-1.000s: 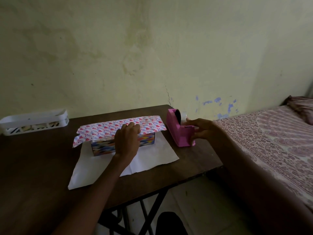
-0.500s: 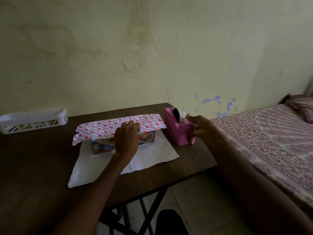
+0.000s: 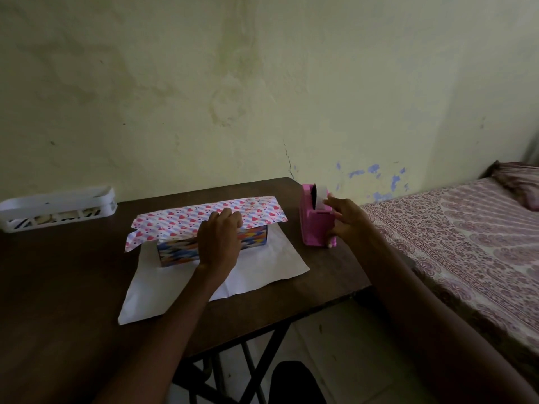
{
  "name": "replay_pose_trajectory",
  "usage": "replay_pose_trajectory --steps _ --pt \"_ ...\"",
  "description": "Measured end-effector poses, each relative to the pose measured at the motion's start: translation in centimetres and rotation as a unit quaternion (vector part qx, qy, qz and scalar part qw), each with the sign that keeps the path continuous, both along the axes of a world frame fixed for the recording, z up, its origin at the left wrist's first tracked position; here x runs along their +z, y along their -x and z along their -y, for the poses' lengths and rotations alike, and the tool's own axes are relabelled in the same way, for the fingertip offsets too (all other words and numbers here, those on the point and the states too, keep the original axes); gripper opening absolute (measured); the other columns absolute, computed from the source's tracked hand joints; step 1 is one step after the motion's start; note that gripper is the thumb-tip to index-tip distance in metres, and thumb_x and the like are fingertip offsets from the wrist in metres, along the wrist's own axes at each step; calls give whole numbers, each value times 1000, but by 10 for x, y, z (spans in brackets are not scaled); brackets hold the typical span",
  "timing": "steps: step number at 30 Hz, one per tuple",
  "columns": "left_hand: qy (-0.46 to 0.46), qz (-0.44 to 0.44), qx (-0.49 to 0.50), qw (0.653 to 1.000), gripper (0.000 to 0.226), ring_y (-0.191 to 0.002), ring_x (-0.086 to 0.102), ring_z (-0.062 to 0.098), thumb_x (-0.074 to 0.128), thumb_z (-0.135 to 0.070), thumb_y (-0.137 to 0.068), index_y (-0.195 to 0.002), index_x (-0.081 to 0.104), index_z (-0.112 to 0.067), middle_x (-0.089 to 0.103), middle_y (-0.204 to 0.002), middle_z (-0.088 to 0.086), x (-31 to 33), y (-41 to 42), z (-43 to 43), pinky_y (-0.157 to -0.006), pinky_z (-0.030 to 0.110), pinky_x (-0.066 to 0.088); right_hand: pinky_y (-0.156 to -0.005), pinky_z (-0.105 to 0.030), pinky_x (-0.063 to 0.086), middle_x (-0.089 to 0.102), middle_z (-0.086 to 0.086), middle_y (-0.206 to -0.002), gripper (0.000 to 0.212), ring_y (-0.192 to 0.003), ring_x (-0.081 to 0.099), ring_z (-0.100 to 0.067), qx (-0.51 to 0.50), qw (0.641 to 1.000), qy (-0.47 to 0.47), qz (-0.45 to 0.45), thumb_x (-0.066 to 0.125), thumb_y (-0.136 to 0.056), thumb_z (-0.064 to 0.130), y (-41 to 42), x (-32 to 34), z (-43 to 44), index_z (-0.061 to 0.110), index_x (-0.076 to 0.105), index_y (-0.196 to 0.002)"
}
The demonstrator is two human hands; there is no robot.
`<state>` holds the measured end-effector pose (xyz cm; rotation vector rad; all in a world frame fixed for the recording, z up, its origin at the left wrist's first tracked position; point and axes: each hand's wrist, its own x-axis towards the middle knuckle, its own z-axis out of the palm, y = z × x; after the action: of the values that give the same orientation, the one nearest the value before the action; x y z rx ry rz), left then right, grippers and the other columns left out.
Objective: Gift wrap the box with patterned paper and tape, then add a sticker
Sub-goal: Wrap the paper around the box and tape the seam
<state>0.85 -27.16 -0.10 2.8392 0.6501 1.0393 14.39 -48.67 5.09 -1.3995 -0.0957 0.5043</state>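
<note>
Bed, patterned cover, well right of the box. No part in the task.

Bench, dark wood, carries everything; box sits mid-bench toward the wall.

Paper lies under the box, white side up. Far half is folded over the box top, so the heart print shows there. Flap overhangs both box ends, likely left as margin for the end folds. Near half is flat in front of the box, not yet pulled up.

Tray, white plastic, well left of the box by the wall. Contents too dim to tell; could be where the sticker is, a guess.

Box, multicolour zigzag print, long side facing the person, front face uncovered.

Dispenser, pink, just right of the box at the bench edge, close enough to reach with one hand.

Left hand on the box top front edge, grip clenched over the paper flap, pinning it so it doesn't spring back.

Right hand grasps the dispenser, thumb low, fingers up by the tape roll, probably going for the tape end.

Step judged: taping the first flap; early in the task.

No readable brand, label or writing anywhere.
</note>
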Motion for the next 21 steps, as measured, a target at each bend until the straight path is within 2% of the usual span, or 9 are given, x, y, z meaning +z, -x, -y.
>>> replay_pose_trajectory --steps 1,4,7,10,12,15,19,21 --pt "2 -1 -1 1000 26 -99 56 22 78 -22 -79 -101 64 -17 65 -108 5 0 0 0 -81 34 47 -103 -51 38 42 -16 -149 49 -131 45 -36 -2 1000 -10 2 52 -98 27 -1 0 0 5 45 -141" --pt "0 -1 0 1000 28 -99 57 23 80 -21 -77 -101 65 -16 65 -108 6 0 0 0 -81 36 48 -95 -44 40 48 -11 -143 41 -97 54 -18 -26 999 -48 2 57 -97 27 2 3 -4 6 51 -132" --pt "3 3 -3 1000 26 -98 57 24 79 -18 -77 -99 65 -15 65 -105 7 0 1 0 -80 36 48 -94 -38 43 50 -8 -142 41 -106 51 -19 -37 997 -70 -12 59 -94 27 6 2 -8 6 53 -129" --pt "3 8 -6 1000 26 -96 57 23 80 -18 -77 -97 65 -15 66 -104 6 -1 1 -1 -78 35 48 -69 -29 40 50 -9 -142 42 -109 52 -22 -34 994 -104 -29 52 -95 22 11 1 -9 7 51 -134" --pt "-1 11 -5 1000 25 -95 58 23 80 -18 -77 -97 65 -15 66 -102 6 -1 1 0 -76 34 47 -65 -27 40 49 -12 -144 42 -114 53 -25 -47 991 -125 -28 51 -96 20 13 0 -10 7 52 -135" --pt "-5 11 -3 1000 24 -95 58 23 79 -17 -77 -97 66 -15 66 -103 6 -1 2 -1 -76 33 46 -62 -29 44 59 -8 -132 45 -93 60 -19 -58 989 -132 -42 60 -88 21 14 -2 -16 2 57 -128" --pt "-3 13 -6 1000 23 -94 58 24 79 -17 -77 -96 66 -14 66 -103 7 -1 1 -1 -76 35 47 -60 -29 43 67 -9 -108 44 -88 61 -19 -96 987 -114 -56 65 -81 15 12 -1 -20 1 63 -123" --pt "-2 11 -6 1000 23 -96 58 24 79 -18 -78 -97 66 -15 66 -103 6 -1 2 -1 -77 34 46 -56 -28 45 67 -12 -114 45 -90 61 -21 -99 986 -116 -61 67 -80 16 10 -2 -21 0 64 -122"
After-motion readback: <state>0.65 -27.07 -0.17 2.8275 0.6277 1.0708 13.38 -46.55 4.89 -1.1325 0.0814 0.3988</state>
